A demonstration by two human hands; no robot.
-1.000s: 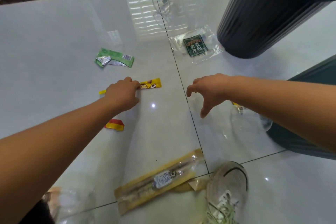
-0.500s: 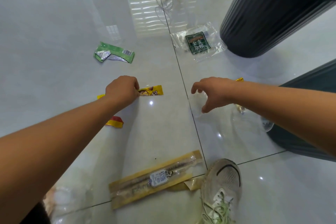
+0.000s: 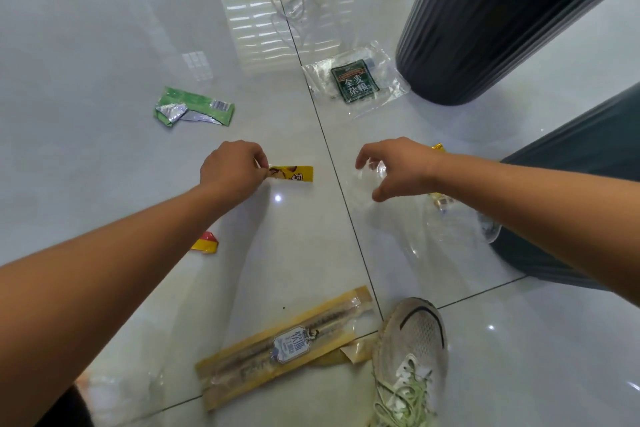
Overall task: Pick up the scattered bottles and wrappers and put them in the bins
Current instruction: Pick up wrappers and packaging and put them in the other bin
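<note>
clear wrapper point(image 3: 356, 80), dark green label reads 全麦杂粮 in pale characters; green wrapper point(image 3: 194, 107), barcode, digits too small; long yellow wrapper point(image 3: 284, 347), white label, Chinese characters, too blurred; small yellow wrapper point(image 3: 294, 173), print unreadable

Left hand point(image 3: 235, 166) on yellow wrapper point(image 3: 292, 173)

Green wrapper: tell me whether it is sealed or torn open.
Torn open: the green wrapper lies on the tiles with its silver lining folded out at one end.
</note>
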